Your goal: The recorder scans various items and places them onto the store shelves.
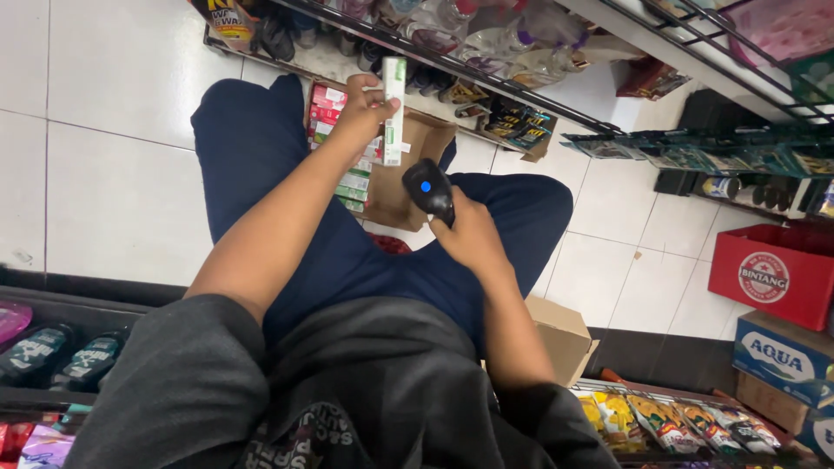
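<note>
Right hand closed around black handheld scanner, aimed just below slim white-and-green box pinched upright in left hand; one box out, apparently mid-scan, more stacked in open carton beneath the grip.

Slim box in left hand: white with green bands
Handheld scanner in right hand: black, one round blue light
Trousers: plain dark navy
Shirt: dark grey, faint lettering pattern
Open carton: brown cardboard
Stacked packs inside: red, green, white
Floor tiles: white, dark grout lines
Crate: red, white round emblem
</note>
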